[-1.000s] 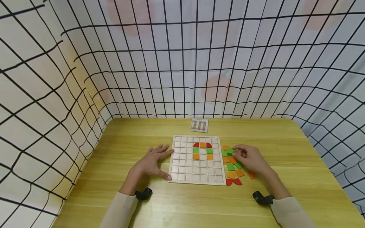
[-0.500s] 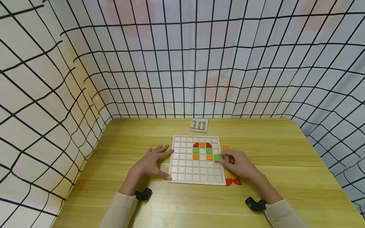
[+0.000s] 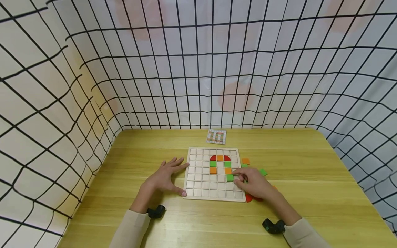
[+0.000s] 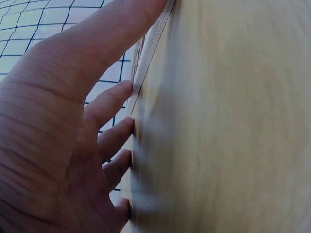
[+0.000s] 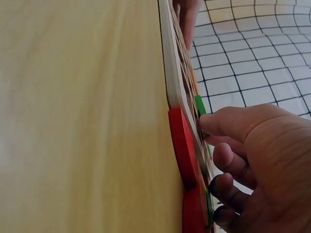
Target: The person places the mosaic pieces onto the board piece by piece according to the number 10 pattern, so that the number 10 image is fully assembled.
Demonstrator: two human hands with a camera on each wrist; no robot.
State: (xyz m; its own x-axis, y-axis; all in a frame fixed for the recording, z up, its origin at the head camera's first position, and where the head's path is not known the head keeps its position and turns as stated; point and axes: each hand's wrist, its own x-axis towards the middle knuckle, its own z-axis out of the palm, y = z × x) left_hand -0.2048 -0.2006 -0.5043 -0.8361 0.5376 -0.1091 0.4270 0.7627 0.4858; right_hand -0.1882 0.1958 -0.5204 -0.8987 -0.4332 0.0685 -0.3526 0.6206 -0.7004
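A pale wooden grid board [image 3: 201, 189] lies on the table in the head view. My left hand [image 3: 165, 175] is spread along its left side, thumb at the near corner and index fingertip at the edge. Between thumb and index finger, my right hand [image 3: 255, 182] pinches a square green tile [image 3: 230, 177] at a cell just below an orange tile [image 3: 228, 171]. On the board, several tiles form an arch, with red quarter-round pieces [image 3: 213, 158] at its top corners and green squares [image 3: 213, 164] beneath. The right wrist view shows the pinched green tile [image 5: 199, 104] edge-on beside the thumb.
Loose tiles lie right of the board, partly hidden under my right hand: an orange one [image 3: 245, 161], a green one [image 3: 263, 172] and red quarter-rounds [image 5: 182, 145] by the near corner. A small patterned card [image 3: 216, 136] lies behind the board. Black-gridded white cloth surrounds the table.
My right hand has carried the green tile leftward from the loose pile, over the board's right edge, to below the arch's right orange tile. My left hand has stayed put.
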